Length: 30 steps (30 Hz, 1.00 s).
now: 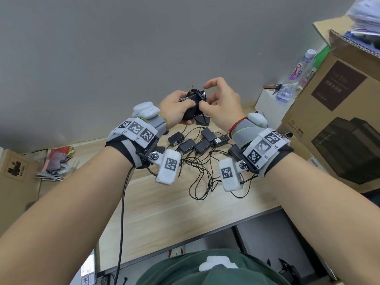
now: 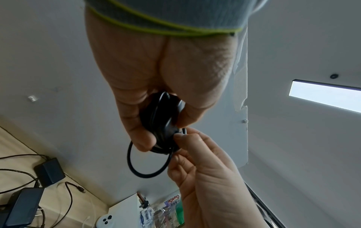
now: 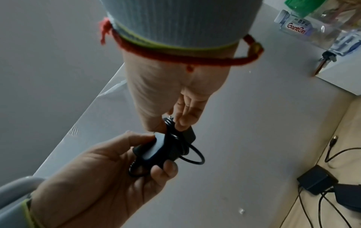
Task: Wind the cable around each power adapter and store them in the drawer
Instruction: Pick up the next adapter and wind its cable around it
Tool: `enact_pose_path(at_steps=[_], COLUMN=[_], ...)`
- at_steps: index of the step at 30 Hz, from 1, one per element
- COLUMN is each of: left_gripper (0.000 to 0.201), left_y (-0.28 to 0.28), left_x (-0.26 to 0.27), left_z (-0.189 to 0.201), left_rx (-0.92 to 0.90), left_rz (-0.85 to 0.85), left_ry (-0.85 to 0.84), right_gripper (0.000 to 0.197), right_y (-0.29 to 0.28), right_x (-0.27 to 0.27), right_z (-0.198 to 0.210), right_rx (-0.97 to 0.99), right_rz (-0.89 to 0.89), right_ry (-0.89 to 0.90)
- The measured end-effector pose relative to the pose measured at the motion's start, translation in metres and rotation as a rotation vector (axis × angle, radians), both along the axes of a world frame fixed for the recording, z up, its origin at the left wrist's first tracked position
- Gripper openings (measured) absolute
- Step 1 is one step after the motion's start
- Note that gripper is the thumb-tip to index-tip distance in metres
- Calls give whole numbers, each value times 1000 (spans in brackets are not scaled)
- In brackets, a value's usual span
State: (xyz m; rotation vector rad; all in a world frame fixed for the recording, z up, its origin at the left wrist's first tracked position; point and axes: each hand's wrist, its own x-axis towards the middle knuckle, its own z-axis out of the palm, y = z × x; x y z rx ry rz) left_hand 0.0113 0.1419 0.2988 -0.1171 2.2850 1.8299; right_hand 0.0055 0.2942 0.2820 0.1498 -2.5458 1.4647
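Light wood desk [image 1: 164, 202]. Cluster of black power adapters [image 1: 191, 141] near far edge, loose black cables [image 1: 203, 173] tangled toward middle. White box [image 1: 267, 103] at far right corner, big cardboard box [image 1: 333, 124] along right edge.

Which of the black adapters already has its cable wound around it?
The adapter held up in the left hand, cable coiled around it while the right hand pinches the cable. The adapters on the desk trail loose, tangled cables.

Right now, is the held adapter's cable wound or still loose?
Mostly wound: coils wrap the adapter in the left hand; one loop hangs free by the right hand.
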Motion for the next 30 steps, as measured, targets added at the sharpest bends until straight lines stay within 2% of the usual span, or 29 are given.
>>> enact_pose_path(at_steps=[3, 7, 8, 10, 12, 13, 17, 20, 25, 30], left_gripper=[24, 13, 16, 35, 54, 56, 62, 60, 57, 61], left_y=[0, -6, -9, -13, -14, -14, -15, -18, -17, -20], left_x=[0, -3, -4, -5, -4, -2, 2, 2, 3, 0], left_z=[3, 8, 8, 7, 4, 3, 2, 0, 1, -4], left_rx=[-4, -2, 17, 43, -32, -82, -139, -127, -120, -81], left_rz=[-13, 87, 108, 95, 41, 20, -25, -35, -52, -36], left_ry=[-9, -52, -75, -85, -37, -4, 49, 59, 53, 26], right_gripper=[23, 17, 16, 16, 18, 16, 10, 20, 12, 16], right_y=[-1, 2, 5, 8, 9, 9, 9, 14, 14, 16], right_x=[2, 2, 2, 3, 2, 1, -4, -4, -4, -2], right_z=[0, -2, -3, -2, -1, -1, -3, -1, 0, 2], right_rx=[31, -73, -103, -135, -147, -150, -189, -226, -146, -125], right_rz=[27, 116, 146, 192, 202, 197, 196, 257, 257, 329], right_ry=[38, 18, 17, 19, 12, 2, -42, -46, -17, -4])
